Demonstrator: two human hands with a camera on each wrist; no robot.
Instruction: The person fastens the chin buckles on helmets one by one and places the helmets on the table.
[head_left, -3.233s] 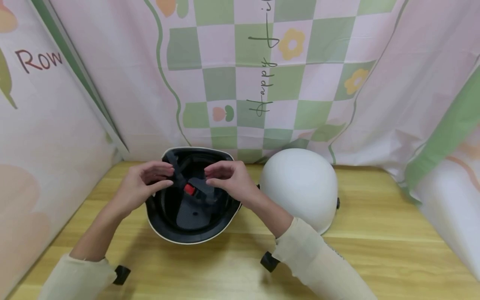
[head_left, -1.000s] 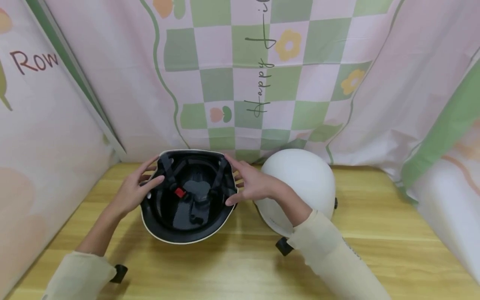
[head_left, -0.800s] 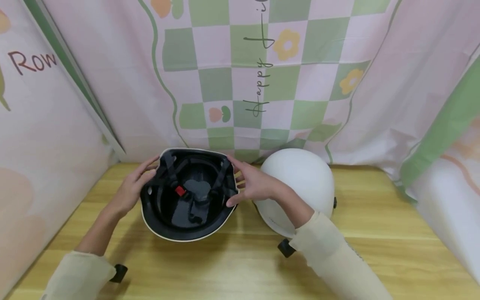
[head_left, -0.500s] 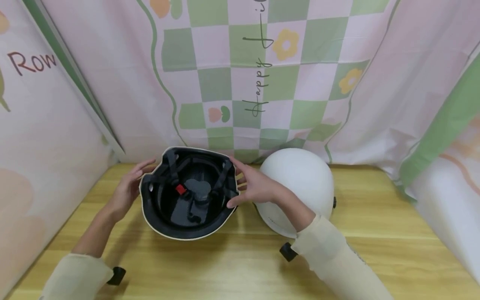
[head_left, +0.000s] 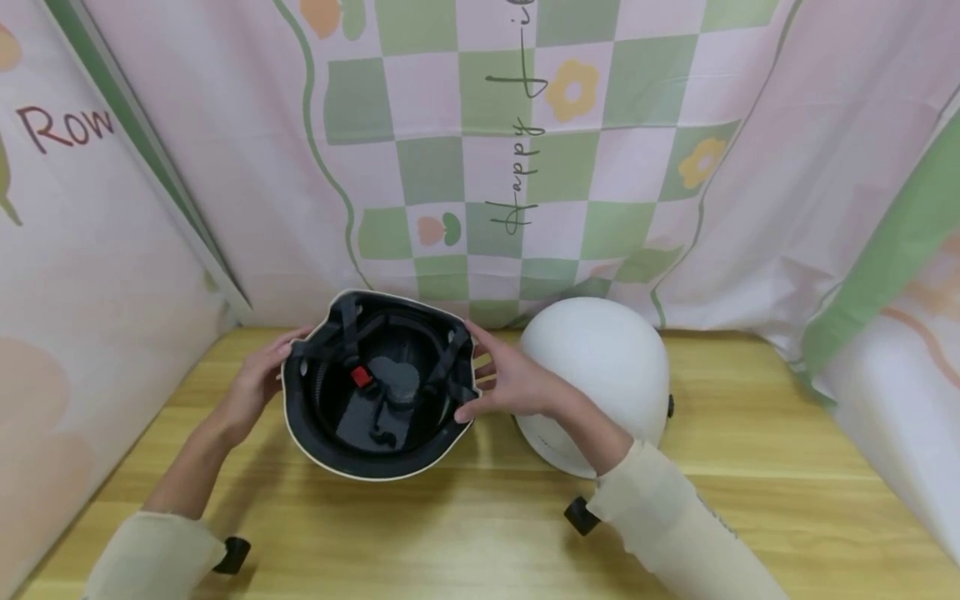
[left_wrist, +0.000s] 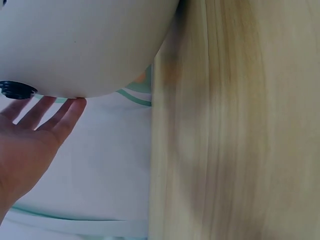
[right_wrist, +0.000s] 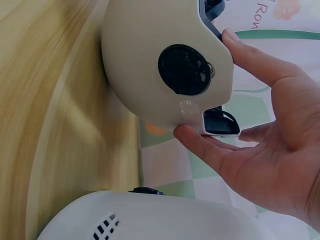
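Note:
A white helmet [head_left: 321,446] lies upturned on the left of the table, its black lining, straps and red buckle [head_left: 362,377] showing. My left hand [head_left: 255,383] is at its left side; in the left wrist view that hand [left_wrist: 27,150] touches the white shell [left_wrist: 90,45] with nearly straight fingertips, the thumb not visible. At the right side my right hand [head_left: 517,375] holds the helmet's edge. In the right wrist view the thumb and fingers of that hand [right_wrist: 290,125] are on either side of the rim, near a round black disc [right_wrist: 184,70].
A second white helmet [head_left: 592,358] sits dome up to the right, partly behind my right forearm. The wooden table [head_left: 420,542] meets patterned curtains [head_left: 435,167] at the back and sides. Black devices [head_left: 581,515] protrude near both sleeves.
Both hands have moved from over the straps to the helmet's sides. The left thumb has come off the inner rim, that hand sliding lower. The helmet has turned slightly clockwise.

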